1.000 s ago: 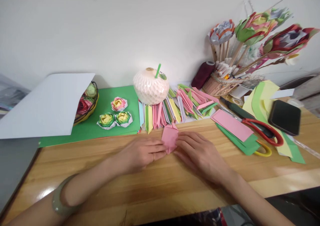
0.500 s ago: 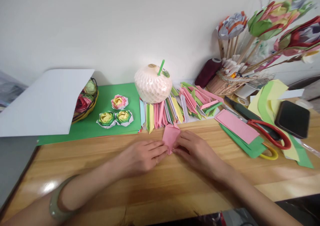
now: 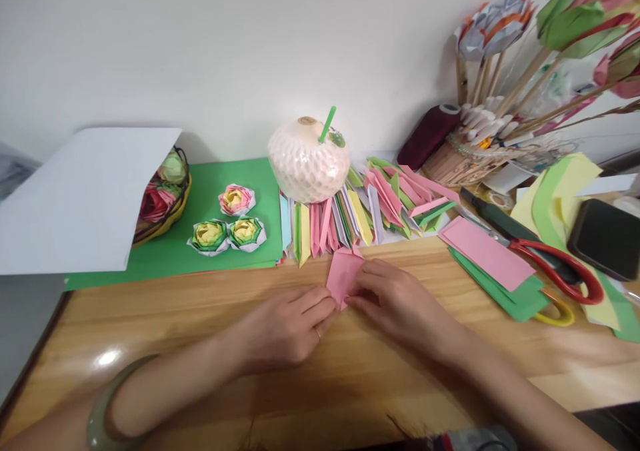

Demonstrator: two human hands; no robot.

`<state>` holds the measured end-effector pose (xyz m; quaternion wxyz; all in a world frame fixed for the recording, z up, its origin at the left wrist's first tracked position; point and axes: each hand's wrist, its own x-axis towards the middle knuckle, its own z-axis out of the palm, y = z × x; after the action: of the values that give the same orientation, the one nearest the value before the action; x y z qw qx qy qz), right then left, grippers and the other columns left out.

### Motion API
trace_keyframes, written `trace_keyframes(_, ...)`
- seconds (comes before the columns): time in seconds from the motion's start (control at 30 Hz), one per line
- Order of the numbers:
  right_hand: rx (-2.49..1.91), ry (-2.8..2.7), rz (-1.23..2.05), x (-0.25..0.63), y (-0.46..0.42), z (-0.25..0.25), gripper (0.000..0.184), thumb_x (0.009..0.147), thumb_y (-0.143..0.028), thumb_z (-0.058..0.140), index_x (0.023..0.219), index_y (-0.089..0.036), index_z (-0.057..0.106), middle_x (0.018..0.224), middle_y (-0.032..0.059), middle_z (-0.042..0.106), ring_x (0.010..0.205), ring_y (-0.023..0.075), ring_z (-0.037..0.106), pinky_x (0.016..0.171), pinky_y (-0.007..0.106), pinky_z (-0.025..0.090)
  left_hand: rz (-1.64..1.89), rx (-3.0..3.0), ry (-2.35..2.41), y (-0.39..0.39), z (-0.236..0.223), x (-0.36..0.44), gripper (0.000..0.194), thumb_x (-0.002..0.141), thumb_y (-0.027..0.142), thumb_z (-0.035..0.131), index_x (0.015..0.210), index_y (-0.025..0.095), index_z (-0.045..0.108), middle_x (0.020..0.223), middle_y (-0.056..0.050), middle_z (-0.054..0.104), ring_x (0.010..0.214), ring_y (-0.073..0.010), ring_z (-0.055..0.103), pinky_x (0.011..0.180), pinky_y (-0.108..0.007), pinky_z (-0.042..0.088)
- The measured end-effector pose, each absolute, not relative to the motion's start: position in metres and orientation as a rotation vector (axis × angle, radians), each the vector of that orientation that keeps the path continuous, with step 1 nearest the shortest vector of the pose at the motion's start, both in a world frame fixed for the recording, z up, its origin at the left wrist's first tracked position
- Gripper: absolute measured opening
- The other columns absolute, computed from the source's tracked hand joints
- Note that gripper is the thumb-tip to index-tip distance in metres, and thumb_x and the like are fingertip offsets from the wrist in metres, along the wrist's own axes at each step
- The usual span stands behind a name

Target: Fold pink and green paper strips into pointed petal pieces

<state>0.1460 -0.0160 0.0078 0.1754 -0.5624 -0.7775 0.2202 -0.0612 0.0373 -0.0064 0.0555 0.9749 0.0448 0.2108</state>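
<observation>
A small pink paper (image 3: 343,274) with folded corners lies on the wooden table (image 3: 210,411) between my hands. My left hand (image 3: 295,321) is closed at its lower left edge, fingertips on the paper. My right hand (image 3: 395,298) pinches the paper's right side, thumb low and fingers above, hiding that edge. Just behind it, a row of folded paper strips (image 3: 325,228) in several colours sits under a wrapped white coconut (image 3: 307,164) with a green straw (image 3: 327,124).
Paper lotus flowers (image 3: 245,232) rest on green sheets (image 3: 210,178) at left, beside a basket (image 3: 185,201) under white paper (image 3: 85,198). At right lie pink strips (image 3: 487,254), red-handled scissors (image 3: 590,284), a phone (image 3: 607,238), maroon thread (image 3: 429,133) and paper flowers (image 3: 497,24) on sticks.
My left fingers, flat along the paper earlier, have drawn together at its lower corner. My right fingers have curled into a pinch at its right edge. The view has shifted slightly.
</observation>
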Motion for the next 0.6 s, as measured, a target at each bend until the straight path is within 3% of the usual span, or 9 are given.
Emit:
trace_keyframes(0.37,-1.577,-2.195,0.69,0.1486,-0.0122,0.0055,0.013,0.082,-0.014,0.057,0.071,-0.019,0.058,0.077,0.0036,0.061,0.075,0.0188,0.056,0.065,0.03,0.045,0.655,2.814,0.347,0.0354,-0.009,-0.0601,0.023,0.099,0.019,0.039,0.095,0.013,0.061,0.092,-0.004,0.068,0.083,-0.0141,0.064,0.073,-0.026,0.054)
trace_keyframes(0.6,-1.581,-2.15,0.787,0.1492,-0.0073,0.0053,0.013,0.078,-0.01,0.059,0.069,-0.019,0.057,0.075,0.0024,0.061,0.075,0.0181,0.055,0.064,0.029,0.041,0.481,2.755,0.42,0.0333,-0.0158,-0.0628,0.022,0.1,0.025,0.037,0.1,0.018,0.058,0.094,-0.004,0.067,0.088,-0.0147,0.063,0.077,-0.027,0.052)
